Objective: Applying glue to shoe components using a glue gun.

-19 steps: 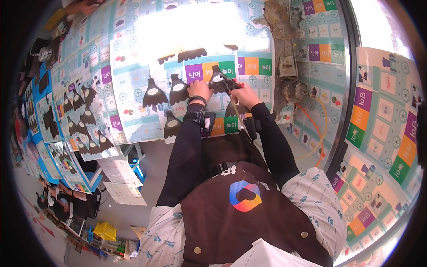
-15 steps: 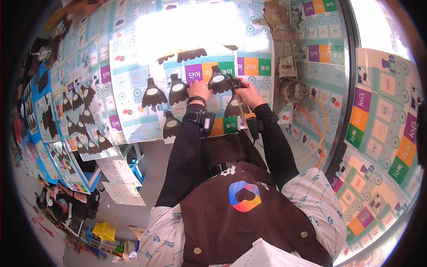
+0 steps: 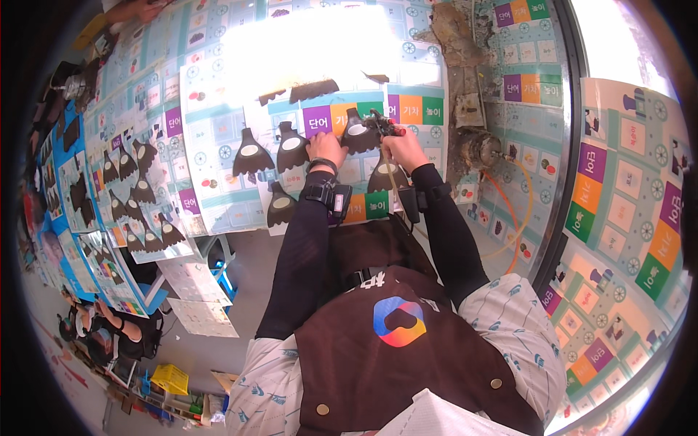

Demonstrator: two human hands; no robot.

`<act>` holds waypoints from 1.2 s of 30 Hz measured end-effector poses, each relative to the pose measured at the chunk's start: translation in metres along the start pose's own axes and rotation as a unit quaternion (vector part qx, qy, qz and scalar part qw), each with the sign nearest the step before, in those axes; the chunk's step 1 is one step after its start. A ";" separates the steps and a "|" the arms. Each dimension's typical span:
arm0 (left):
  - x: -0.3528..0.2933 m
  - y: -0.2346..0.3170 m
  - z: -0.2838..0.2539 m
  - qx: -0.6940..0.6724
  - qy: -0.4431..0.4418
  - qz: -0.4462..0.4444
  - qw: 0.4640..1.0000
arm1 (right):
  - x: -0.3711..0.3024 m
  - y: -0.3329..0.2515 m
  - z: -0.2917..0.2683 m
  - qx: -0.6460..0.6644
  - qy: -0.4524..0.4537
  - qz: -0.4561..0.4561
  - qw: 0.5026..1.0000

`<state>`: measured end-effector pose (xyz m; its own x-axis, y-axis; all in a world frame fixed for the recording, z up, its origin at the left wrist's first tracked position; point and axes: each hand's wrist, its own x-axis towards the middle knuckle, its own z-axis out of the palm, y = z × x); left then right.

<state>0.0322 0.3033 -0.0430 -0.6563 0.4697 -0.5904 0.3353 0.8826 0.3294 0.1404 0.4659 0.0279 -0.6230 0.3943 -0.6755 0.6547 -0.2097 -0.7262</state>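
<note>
My right hand (image 3: 404, 150) is closed round a small spray gun (image 3: 387, 126) with a dark metal head and a red part. A thin yellowish hose hangs below it. The gun's head is beside a dark brown, bottle-shaped piece (image 3: 368, 138) with a scalloped edge and a white oval. My left hand (image 3: 327, 149) rests on the printed sheet with its fingers spread, between that piece and a similar dark piece (image 3: 292, 154). More such pieces lie close by: one (image 3: 251, 164) further left, another (image 3: 280, 208) nearer me and one (image 3: 385, 180) below my right hand.
Printed sheets cover the worktable (image 3: 218, 207). Several dark pieces (image 3: 144, 190) lie on a side surface at left. A crusted metal fitting (image 3: 481, 149) with an orange hose (image 3: 509, 211) stands right of the table. Another person's hand (image 3: 149, 10) shows at the far left.
My right hand and the spray gun have shifted slightly up and to the left. My left hand stays nearly in place on the sheet.
</note>
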 end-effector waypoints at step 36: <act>0.117 0.066 -0.049 0.033 0.090 0.123 0.988 | 0.002 -0.057 -0.079 0.071 0.034 0.001 0.997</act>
<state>-0.0553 0.4155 -0.0538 -0.6568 0.6648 -0.3560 0.5392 0.7440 0.3946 0.1352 0.5493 0.0778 -0.5875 0.4533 -0.6703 0.5861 -0.3328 -0.7387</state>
